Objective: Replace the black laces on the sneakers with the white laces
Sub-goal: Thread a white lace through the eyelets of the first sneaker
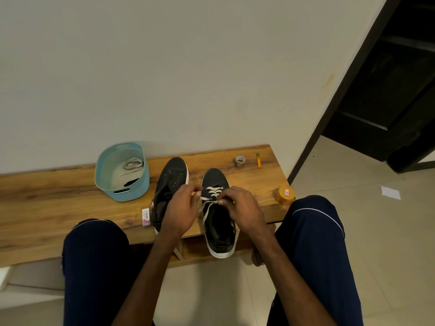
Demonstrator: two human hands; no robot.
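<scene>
R sneaker (215,177): on the bench (70,196) in front of you, toe to the wall. White lace (214,191) crossed thru the front rows; rows nearer the opening look undone, so approx half laced by my read.
L sneaker (173,177): just beside it, eyelets bare, no lace at all. Whole shoe still to do.
L hand (181,208): fingers curled, pinching one lace end.
R hand (244,208): fingertips pinching the other end at the eyelet row.
Basket (101,170): 2nd white lace (131,164) + a black lace (131,182) inside; can't tell if both black ones are there.
Left: finish R sneaker, then lace L sneaker w/ the spare.
</scene>
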